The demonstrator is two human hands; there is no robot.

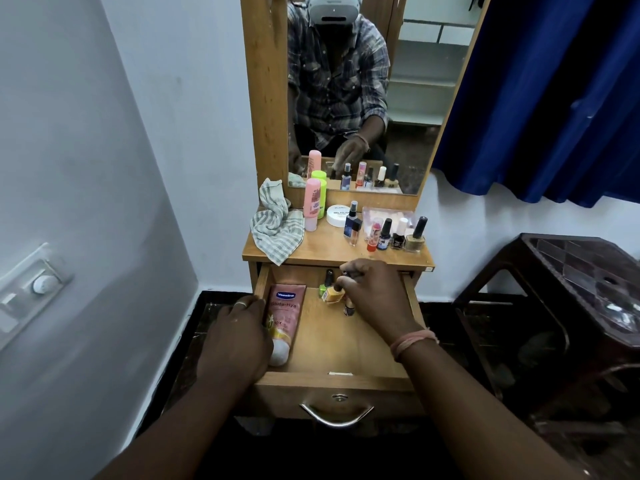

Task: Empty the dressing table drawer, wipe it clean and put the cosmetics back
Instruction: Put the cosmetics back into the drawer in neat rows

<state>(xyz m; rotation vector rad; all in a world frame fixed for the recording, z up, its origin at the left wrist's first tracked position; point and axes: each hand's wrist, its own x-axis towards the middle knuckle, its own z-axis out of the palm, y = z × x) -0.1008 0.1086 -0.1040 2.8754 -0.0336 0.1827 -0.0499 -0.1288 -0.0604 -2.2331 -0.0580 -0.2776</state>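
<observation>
The wooden drawer (332, 379) of the dressing table stands pulled out. A pink Vaseline tube (284, 317) lies along its left wall. At the back of the drawer stand a green nail polish bottle (325, 284) and a yellow one (333, 293). My right hand (375, 294) reaches into the drawer's back and pinches the cap of the yellow bottle, with other small bottles partly hidden under the fingers. My left hand (239, 337) grips the drawer's left wall beside the tube.
On the tabletop (318, 252) lie a checked cloth (277, 226), pink and green tubes (313, 202), a white round jar (337, 214), a spray bottle (352, 225) and several nail polish bottles (398, 235). A mirror rises behind. A dark plastic stool (568, 306) stands right.
</observation>
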